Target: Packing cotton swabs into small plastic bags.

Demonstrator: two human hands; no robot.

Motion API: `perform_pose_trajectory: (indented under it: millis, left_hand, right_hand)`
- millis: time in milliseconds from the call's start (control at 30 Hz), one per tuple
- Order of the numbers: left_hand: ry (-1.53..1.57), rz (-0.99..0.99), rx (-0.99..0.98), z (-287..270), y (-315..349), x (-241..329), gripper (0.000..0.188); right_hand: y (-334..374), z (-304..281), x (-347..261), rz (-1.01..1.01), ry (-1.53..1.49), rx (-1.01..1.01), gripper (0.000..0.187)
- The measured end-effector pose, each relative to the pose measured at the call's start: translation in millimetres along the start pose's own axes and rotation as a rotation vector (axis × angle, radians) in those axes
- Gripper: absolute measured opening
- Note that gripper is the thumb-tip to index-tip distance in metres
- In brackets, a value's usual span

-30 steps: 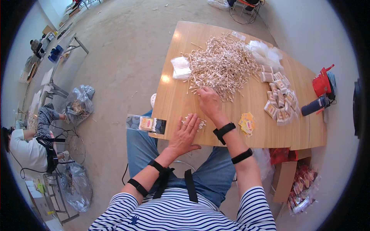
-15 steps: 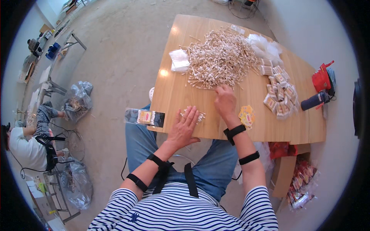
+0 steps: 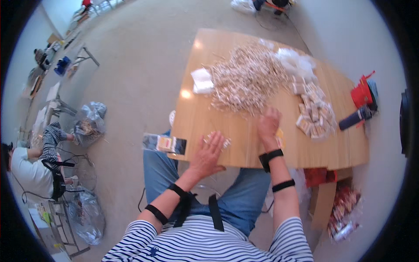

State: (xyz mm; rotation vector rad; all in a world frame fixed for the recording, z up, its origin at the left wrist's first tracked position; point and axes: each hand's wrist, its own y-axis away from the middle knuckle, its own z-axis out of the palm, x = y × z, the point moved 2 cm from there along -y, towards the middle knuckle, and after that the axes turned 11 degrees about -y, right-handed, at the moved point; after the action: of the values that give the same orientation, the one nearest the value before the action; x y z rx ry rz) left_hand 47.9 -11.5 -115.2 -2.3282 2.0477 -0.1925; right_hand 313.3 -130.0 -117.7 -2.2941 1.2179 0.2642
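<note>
My left hand lies flat, fingers stretched out, over a small bunch of cotton swabs near the table's front edge. My right hand is curled at the near right side of a large loose heap of cotton swabs. Its fingers are closed, and blur hides what they hold, if anything. Partly behind my right wrist are small yellow cards. To the left of my left hand, a clear packet of swabs with a dark end overhangs the table's left edge.
Filled swab packs lie piled on the right of the wooden table. Clear plastic bags and a white stack flank the heap. A dark bottle and red bag stand far right. Another person sits at left.
My right hand has moved right along the heap's near edge, now partly covering the yellow cards. My left hand stays over the small bunch. The whole view has shifted slightly.
</note>
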Motion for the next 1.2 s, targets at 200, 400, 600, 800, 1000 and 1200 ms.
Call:
perform_pose_trajectory:
  millis: [200, 400, 600, 800, 1000, 1200]
  left_hand:
    - [0.024, 0.009, 0.046, 15.0, 1.6, 6.7, 0.125]
    - [-0.023, 0.009, 0.002, 1.2, 6.8, 6.3, 0.123]
    - [0.001, 0.024, 0.041, 2.4, 3.4, 4.7, 0.124]
    - [-0.059, -0.012, -0.002, 15.1, 1.0, 3.7, 0.125]
    - [-0.076, -0.055, 0.085, 25.1, 5.3, 15.0, 0.12]
    - [-0.186, -0.077, 0.145, 55.0, 4.4, 18.2, 0.088]
  right_hand:
    - [15.3, 21.0, 23.5, -0.081, -0.267, 0.081, 0.048]
    - [40.7, 3.9, -25.3, -0.078, -0.199, -0.182, 0.025]
    - [32.5, 1.2, -57.7, -0.281, -0.271, -0.051, 0.016]
    - [85.4, -11.5, -73.8, -0.212, -0.413, -0.291, 0.04]
    - [139.6, -37.7, -82.4, -0.357, -0.298, -0.393, 0.083]
    - [162.3, -37.5, -87.3, -0.267, -0.102, -0.629, 0.114]
